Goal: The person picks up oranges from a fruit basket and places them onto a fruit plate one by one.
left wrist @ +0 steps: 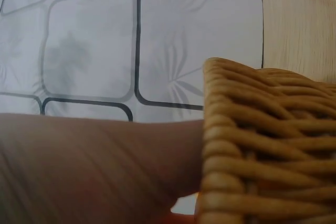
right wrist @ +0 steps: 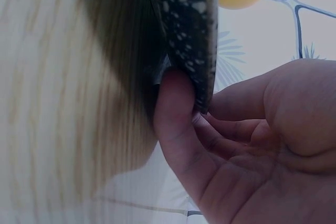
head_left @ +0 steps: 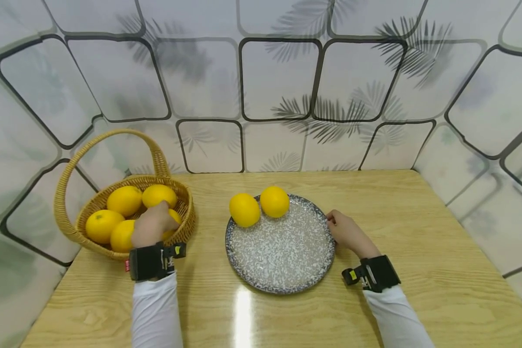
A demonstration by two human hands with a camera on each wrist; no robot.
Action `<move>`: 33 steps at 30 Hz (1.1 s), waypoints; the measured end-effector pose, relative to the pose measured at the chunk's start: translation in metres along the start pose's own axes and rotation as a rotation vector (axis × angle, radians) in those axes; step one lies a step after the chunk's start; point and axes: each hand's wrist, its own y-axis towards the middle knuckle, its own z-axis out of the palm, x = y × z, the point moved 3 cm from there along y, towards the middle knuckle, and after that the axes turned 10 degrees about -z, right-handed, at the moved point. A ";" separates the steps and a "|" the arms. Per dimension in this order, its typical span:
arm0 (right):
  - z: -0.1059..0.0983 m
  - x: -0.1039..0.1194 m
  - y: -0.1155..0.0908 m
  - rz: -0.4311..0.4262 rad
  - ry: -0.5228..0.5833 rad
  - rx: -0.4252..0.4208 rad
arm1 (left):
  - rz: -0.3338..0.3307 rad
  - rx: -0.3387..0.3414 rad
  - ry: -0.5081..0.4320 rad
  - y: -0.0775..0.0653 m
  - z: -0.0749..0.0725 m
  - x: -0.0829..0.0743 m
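Note:
A round speckled grey plate (head_left: 282,256) with a dark rim lies on the table. Two yellow citrus fruits, one left (head_left: 244,210) and one right (head_left: 274,201), sit at its far left edge. My right hand (head_left: 348,234) pinches the plate's right rim; in the right wrist view one finger (right wrist: 176,98) goes under the rim (right wrist: 189,35). At the left stands a wicker basket (head_left: 191,212) with several yellow citrus fruits (head_left: 124,201). My left hand (head_left: 153,226) reaches down into it among the fruits. Its fingers are mostly hidden, and in the left wrist view the basket wall (left wrist: 273,145) covers them.
The basket's tall arched handle (head_left: 63,193) rises over its left and back sides. A patterned backdrop (head_left: 274,82) closes off the back and both sides of the wooden table (head_left: 439,290). Bare wood shows between basket and plate and to the plate's right.

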 end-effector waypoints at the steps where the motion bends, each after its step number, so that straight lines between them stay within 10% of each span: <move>1: 0.000 0.000 0.000 0.000 0.000 -0.001 | 0.006 -0.001 0.007 0.001 0.000 0.000; 33: 0.000 0.002 0.002 0.016 0.002 0.002 | 0.112 -0.048 0.165 0.004 -0.007 -0.003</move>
